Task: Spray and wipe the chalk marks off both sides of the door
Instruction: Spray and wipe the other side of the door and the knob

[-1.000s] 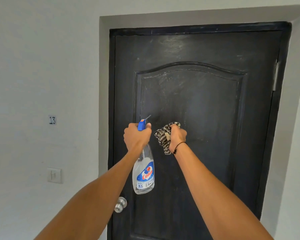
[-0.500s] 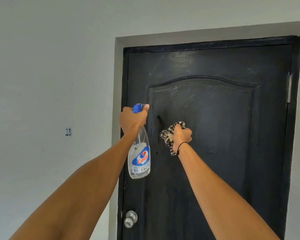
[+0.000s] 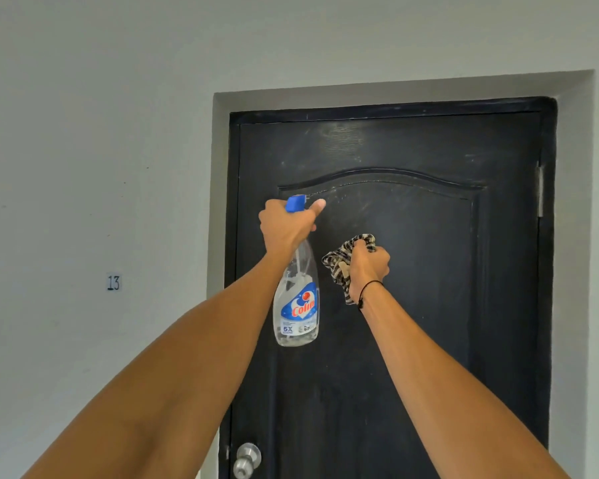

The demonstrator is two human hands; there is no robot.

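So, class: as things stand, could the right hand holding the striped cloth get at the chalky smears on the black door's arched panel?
Probably yes: the right hand grips the striped cloth just below the chalky smears, with nothing between them.

Single head-worn view, looking forward and slightly upward at a closed black door [image 3: 412, 305] from about arm's reach. Wide-angle, with door top and frame near upper middle, knob [image 3: 246, 459] at bottom edge, white wall [image 3: 83, 133] filling left half. Both forearms entering from bottom corners, reaching toward door's left side. No second view to overlap.
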